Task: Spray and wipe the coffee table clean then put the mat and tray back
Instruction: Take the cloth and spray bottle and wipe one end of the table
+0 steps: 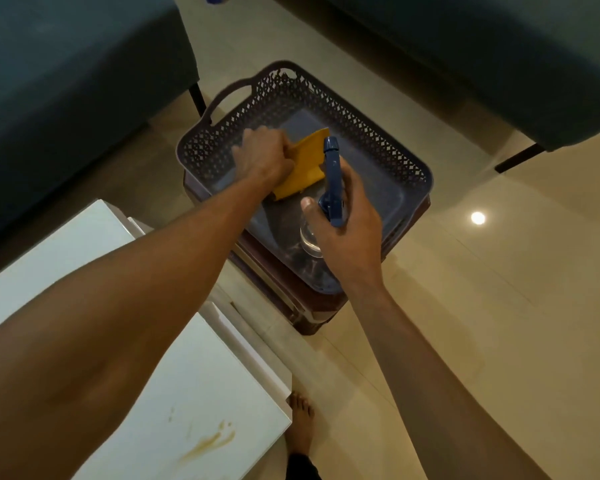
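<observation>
Both hands [262, 154] [350, 216] inside basket [388, 147]

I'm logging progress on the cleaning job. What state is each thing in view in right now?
Left hand: grips the yellow cloth.
Yellow cloth: crumpled, over the basket.
Right hand: holds the spray bottle.
Spray bottle: upright, over the basket.
Basket: sits on a dark stool.
White coffee table: brown stain near its edge, not yet wiped.

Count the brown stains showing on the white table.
2: a long streak near the white table's front edge, and a fainter, smaller smear up-left of it. The left arm may hide more.
</observation>
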